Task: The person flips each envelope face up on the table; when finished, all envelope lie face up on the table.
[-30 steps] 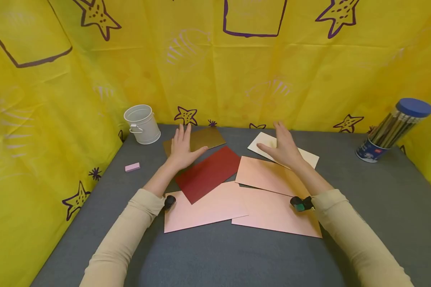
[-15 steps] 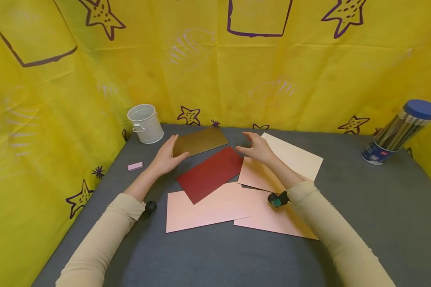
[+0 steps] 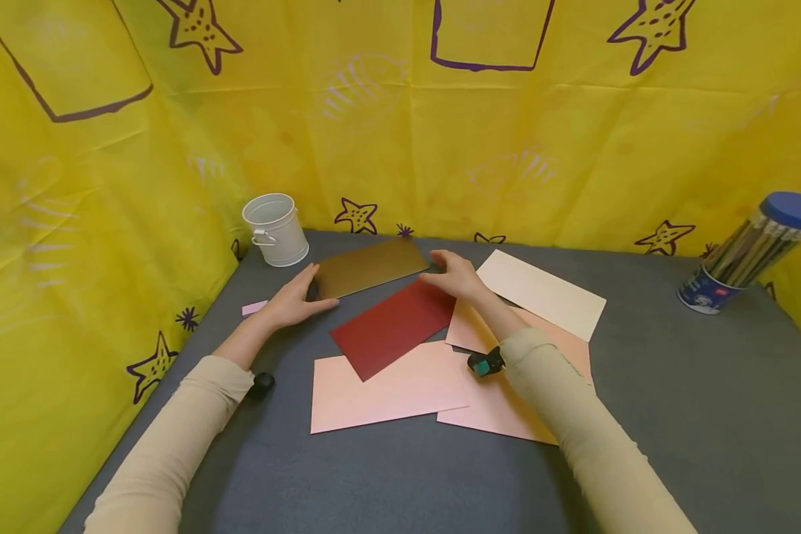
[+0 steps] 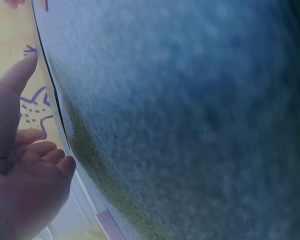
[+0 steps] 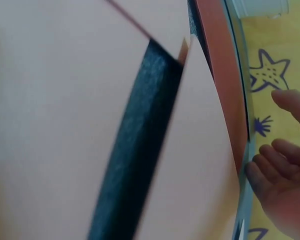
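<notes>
A gold-brown rectangular card lies at the back of the dark grey table. My left hand is at its left end, thumb spread away from extended fingers; the left wrist view shows the hand with nothing in its grasp. Near the gold card's right end is my right hand, its fingers gently bent and thumb apart. That thumb overlaps the upper corner of a dark red card. In the right wrist view the hand has a gap between thumb and fingers.
Pale pink cards lie in front, under the red one. A peach card and a cream card overlap at right. Around them are a white bucket, a pink eraser and a tub of pencils.
Both hands have moved left and nearer the body, the right from over the cream card to beside the gold and red cards. The cards have stayed in place; the view has shifted slightly.
</notes>
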Available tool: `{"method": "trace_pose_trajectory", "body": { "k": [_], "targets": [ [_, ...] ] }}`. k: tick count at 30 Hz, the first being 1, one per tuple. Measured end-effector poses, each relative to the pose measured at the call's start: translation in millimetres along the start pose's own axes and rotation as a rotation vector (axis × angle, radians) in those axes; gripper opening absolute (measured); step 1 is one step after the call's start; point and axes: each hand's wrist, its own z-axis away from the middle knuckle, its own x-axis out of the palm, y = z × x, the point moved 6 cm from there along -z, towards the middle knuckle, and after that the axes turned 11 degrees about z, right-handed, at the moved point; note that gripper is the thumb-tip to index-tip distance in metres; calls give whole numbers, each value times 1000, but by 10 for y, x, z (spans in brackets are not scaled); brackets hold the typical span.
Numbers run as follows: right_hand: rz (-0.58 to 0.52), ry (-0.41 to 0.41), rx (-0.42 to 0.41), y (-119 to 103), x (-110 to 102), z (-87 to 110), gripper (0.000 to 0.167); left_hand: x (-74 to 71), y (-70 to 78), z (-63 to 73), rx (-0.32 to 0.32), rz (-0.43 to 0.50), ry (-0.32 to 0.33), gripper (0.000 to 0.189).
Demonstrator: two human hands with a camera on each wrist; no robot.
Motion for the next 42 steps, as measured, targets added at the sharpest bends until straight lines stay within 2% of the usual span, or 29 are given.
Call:
{"method": "trace_pose_trajectory", "body": {
  "k": [7,16,21,26,29,34,42],
  "targets": [
    [48,5,9,-13,52,-66,67,28,-50,21,2,-24,-51,89],
    [85,-53,5,-35,119,-91,70,55,-21,41,28,-22,-69,80],
    [50,-77,30,-53,145,-82,71,63,-30,45,32,-2,-70,78],
    [-59,-76,56,-78,146,-55,70,51,-32,76,77,44,-54,86],
    [-123,-41,77,-82,131,-49,68,51,-18,80,76,45,-52,87],
    [-215,25,110,-67,119,-59,63,63,-34,47,22,5,-60,78],
    [-225,143,111,-69,61,-51,51,49,-45,46,2,-25,-49,76]
  ]
}}
